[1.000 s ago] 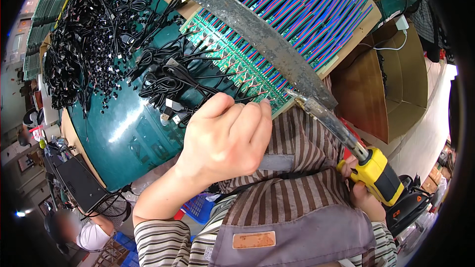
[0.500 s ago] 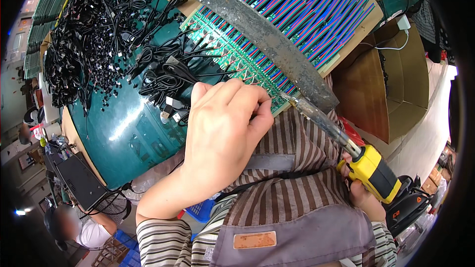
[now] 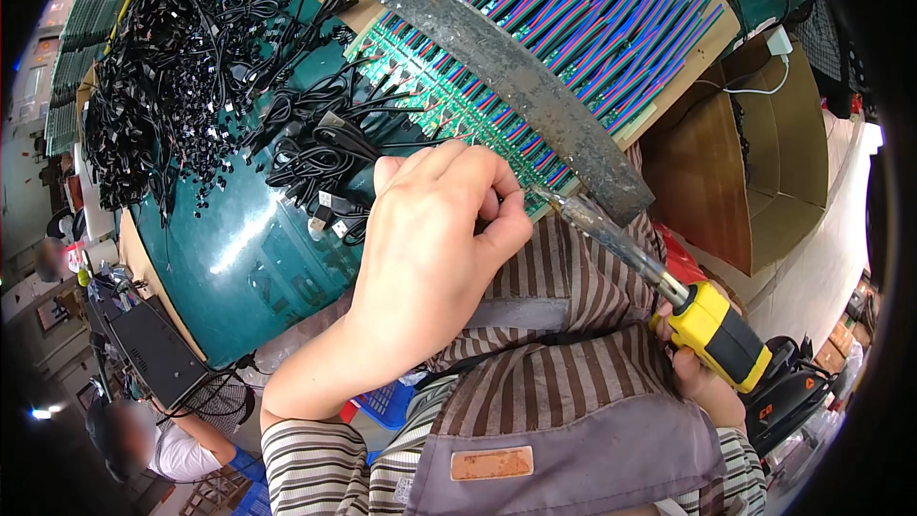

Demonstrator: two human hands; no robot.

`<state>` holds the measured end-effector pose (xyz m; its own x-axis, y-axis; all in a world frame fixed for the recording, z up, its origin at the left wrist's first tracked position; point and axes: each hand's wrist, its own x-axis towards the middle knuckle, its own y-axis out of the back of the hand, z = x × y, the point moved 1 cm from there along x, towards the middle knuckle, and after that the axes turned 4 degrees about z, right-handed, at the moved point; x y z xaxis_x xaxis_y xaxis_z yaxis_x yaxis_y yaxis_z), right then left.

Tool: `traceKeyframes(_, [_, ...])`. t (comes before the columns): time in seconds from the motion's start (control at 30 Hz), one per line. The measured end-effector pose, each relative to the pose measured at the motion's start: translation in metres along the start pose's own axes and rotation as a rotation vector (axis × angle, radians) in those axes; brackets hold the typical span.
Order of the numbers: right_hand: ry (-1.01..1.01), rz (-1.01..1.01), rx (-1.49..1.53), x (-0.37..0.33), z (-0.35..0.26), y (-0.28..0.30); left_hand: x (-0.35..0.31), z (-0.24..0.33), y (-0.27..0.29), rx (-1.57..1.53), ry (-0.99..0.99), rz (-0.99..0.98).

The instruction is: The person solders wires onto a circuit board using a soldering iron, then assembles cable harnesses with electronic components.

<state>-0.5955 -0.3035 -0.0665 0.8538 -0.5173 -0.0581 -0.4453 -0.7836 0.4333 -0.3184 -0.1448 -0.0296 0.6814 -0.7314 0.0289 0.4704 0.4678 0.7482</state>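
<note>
My right hand is wrapped round the yellow and black handle of a soldering iron, and the handle hides part of it. The iron's tip points left to the near edge of a panel of green circuit boards. Beside that tip, my left hand is closed in a pinch over the same edge. What it pinches is hidden by the fingers. A dark, worn metal bar lies across the boards. Rows of red, blue, green and black wires extend beyond it.
Black cables with plugs lie left of the boards, with a larger cable heap farther left on the green tabletop. An open cardboard box stands at the right. Another person is at lower left.
The soldering iron's tip has shifted slightly left along the board edge. My left hand's pinched fingers have moved a little to the right, and the two are closer together.
</note>
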Motion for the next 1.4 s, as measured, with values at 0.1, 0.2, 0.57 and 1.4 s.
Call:
traceKeyframes(0.1, [0.038,-0.044,-0.005,-0.006,0.009,0.001,0.0,-0.001,0.0,0.001,-0.009,0.014])
traceKeyframes(0.2, [0.027,-0.045,0.004,-0.009,0.01,0.003,0.0,-0.001,-0.001,0.008,-0.015,0.022])
traceKeyframes(0.57, [0.0,0.235,0.5,0.024,-0.001,0.009,0.002,0.004,0.001,-0.001,0.004,0.028])
traceKeyframes(1.4, [0.245,0.574,0.466,0.103,0.029,0.049,0.008,-0.004,0.031,-0.114,-0.12,-0.064])
